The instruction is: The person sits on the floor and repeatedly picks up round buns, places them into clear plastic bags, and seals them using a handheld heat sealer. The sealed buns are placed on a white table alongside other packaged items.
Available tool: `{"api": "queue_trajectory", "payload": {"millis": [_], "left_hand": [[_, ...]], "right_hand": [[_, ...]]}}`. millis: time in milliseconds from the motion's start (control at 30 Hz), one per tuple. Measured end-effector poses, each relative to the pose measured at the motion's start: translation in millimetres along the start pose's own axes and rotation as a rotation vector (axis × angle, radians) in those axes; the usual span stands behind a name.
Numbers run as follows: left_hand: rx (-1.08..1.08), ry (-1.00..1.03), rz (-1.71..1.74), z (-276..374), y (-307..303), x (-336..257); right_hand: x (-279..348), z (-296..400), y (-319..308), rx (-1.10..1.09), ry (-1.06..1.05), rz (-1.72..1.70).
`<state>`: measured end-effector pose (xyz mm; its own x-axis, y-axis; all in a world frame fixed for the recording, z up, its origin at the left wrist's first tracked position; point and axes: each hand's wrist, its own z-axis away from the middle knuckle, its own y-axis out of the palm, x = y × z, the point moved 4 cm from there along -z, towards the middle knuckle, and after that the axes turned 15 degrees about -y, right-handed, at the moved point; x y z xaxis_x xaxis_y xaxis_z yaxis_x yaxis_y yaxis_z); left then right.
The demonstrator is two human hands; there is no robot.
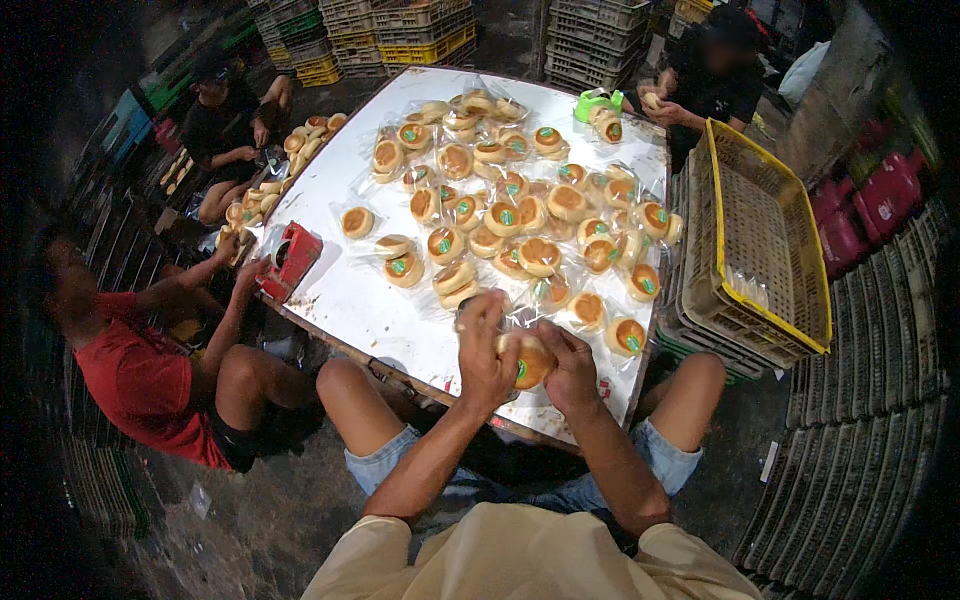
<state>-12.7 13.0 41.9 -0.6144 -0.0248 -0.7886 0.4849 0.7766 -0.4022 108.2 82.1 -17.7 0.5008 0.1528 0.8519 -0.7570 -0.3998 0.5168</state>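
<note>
A round browned bun [535,364] in clear plastic, with a green sticker on its side, is held between my two hands over the near edge of the white table [360,311]. My left hand [484,358] grips its left side, fingers raised and slightly blurred. My right hand [571,367] pinches the plastic and the bun's right side. Just beyond my hands lie many bagged buns, among them a stacked pair [454,283] and a stickered bun [626,336] to the right. Part of the plastic is hidden by my fingers.
A red tape dispenser [291,262] sits at the table's left edge, a green one [598,105] at the far right. Yellow-rimmed crates [772,330] stand against the right side. A person in red [142,382] works at left; two others sit farther off. Loose buns [247,210] lie beyond the left edge.
</note>
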Motion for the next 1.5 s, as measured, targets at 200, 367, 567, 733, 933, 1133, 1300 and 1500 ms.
{"api": "queue_trajectory", "payload": {"millis": [200, 367, 567, 733, 933, 1133, 1300, 1500], "left_hand": [[0.631, -0.566, 0.32, 3, 10, 26], [0.742, -0.669, 0.266, 11, 18, 37], [0.704, -0.84, 0.497, 17, 23, 47], [0.588, -0.703, 0.676, 12, 20, 41], [0.654, -0.843, 0.428, 13, 19, 49], [0.205, -0.387, 0.236, 16, 9, 47], [0.198, -0.657, 0.442, 17, 10, 54], [0.64, -1.18, 1.009, 19, 10, 57]], "right_hand": [[37, -10, 2, 0.124, -0.232, 0.09], [17, -15, -27, 0.19, -0.075, 0.544], [38, -4, -1, 0.18, -0.475, 0.96], [51, -7, 3, 0.406, -0.509, 0.893], [29, 5, 2, 0.179, -0.373, 1.015], [-21, 34, 21, 0.099, -0.113, 0.389], [-26, 29, 33, 0.004, 0.17, -0.014], [-47, 10, 1, -0.134, 0.086, 0.193]]}}
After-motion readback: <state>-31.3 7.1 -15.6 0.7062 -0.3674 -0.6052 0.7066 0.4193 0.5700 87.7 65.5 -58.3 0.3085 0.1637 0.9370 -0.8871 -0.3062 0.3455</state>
